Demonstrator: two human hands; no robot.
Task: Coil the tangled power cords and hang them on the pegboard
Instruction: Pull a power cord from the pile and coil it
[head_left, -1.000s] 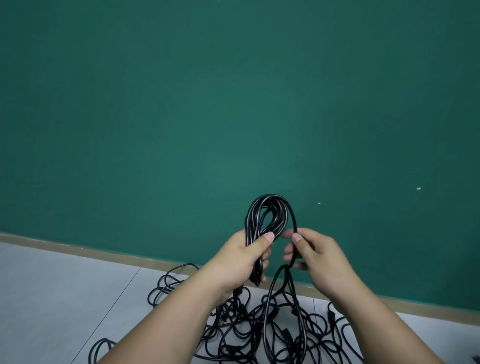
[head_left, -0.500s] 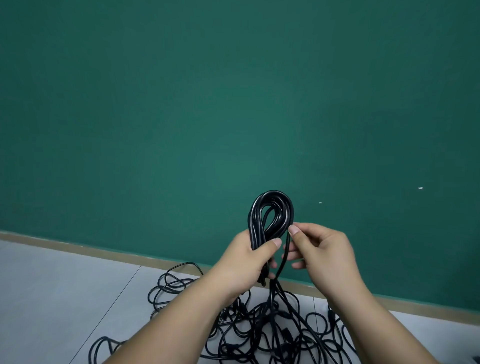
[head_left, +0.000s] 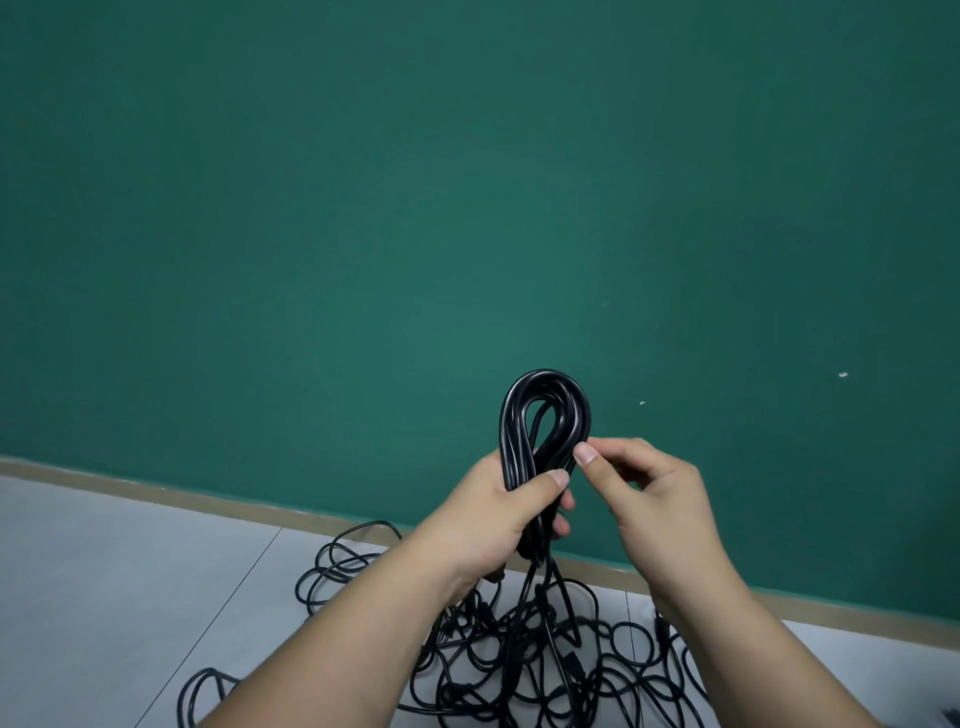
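A coil of black power cord stands upright in front of the green wall, its loops rising above my hands. My left hand grips the coil's lower part, thumb across the strands. My right hand pinches the cord at the coil's right side between thumb and forefinger. The cord's loose end hangs down from my hands into the tangled pile of black cords on the floor. No pegboard is in view.
The green wall fills most of the view, with a tan baseboard along its foot. Pale grey floor tiles spread to the left of the pile. Stray cord loops reach left from the pile.
My right hand has moved up from the hanging strand to the coil's right side, laying the cord against the loops. The left hand and coil have hardly shifted.
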